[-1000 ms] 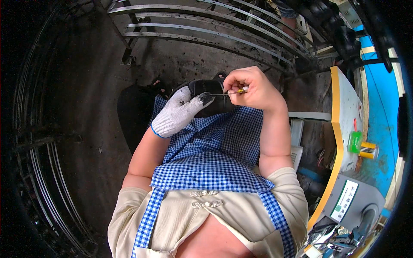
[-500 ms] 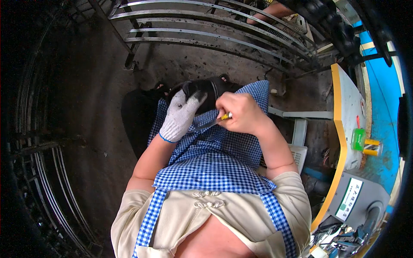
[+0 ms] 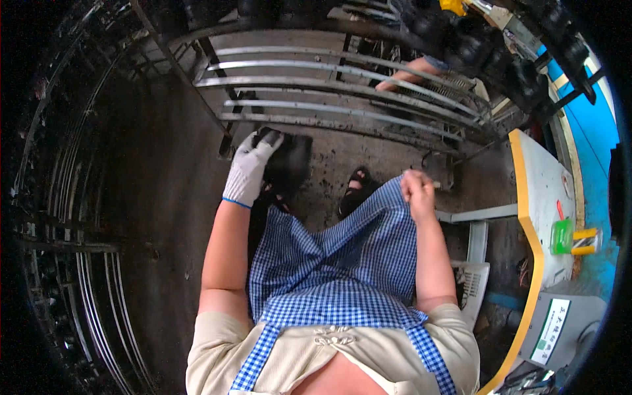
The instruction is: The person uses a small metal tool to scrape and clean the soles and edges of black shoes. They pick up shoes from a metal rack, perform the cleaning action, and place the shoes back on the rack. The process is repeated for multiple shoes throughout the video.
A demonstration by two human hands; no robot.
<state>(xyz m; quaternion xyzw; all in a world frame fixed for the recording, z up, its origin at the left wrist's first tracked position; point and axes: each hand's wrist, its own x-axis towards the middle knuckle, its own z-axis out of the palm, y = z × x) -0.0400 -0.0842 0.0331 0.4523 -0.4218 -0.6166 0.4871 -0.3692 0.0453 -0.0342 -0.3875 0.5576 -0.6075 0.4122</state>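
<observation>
My left hand (image 3: 249,168), in a whitish knit glove with dark fingertips, is stretched forward to the left. Its fingers are closed on a dark black piece (image 3: 293,158), blurred, whose kind I cannot make out; it hangs in front of the metal rack. My bare right hand (image 3: 419,192) is raised at the right edge of the blue checked apron (image 3: 336,263), fingers curled in. Whatever it holds, if anything, is hidden.
Ahead stands a metal rack (image 3: 342,82) with long rails; black items hang above it. Another person's arm (image 3: 405,74) shows behind. At right are a yellow-edged table (image 3: 536,197), a green container (image 3: 561,237) and a pale crate (image 3: 473,283). More racks (image 3: 92,289) line the left.
My hands have drawn apart from over my lap. The left has carried the black piece forward and left; the right has moved right, and the yellow-handled blade it held no longer shows.
</observation>
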